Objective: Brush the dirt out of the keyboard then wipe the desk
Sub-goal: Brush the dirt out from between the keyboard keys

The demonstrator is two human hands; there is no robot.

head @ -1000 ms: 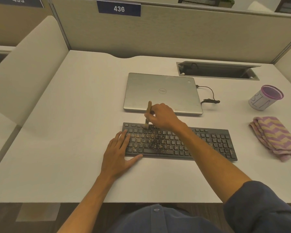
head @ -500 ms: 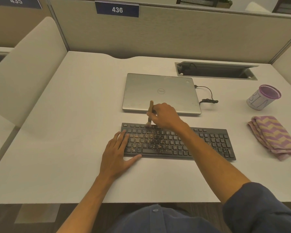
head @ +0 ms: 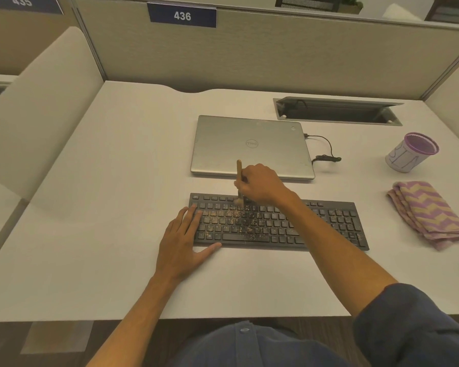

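Two hands work at the keyboard [head: 276,223], which lies on the worktop [head: 104,207] just in front of the closed laptop [head: 252,147]. Since a second ago the right hand [head: 260,182], fingers curled round the brush [head: 239,178], has barely shifted along the keyboard's top row; the left hand [head: 182,242] stays flat on its left end, fingers straight. Crumbs speckle the keys. Right of the keyboard lie a folded cloth [head: 429,213] and a cup [head: 411,152]. Behind, a partition bears a "436" sign [head: 182,15].

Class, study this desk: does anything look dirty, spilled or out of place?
Yes. Brown crumbs lie scattered over the left and middle keys of the keyboard, where keys should be bare. The right hand holds a brush at the top rows; the left hand rests flat on the keyboard's left end.
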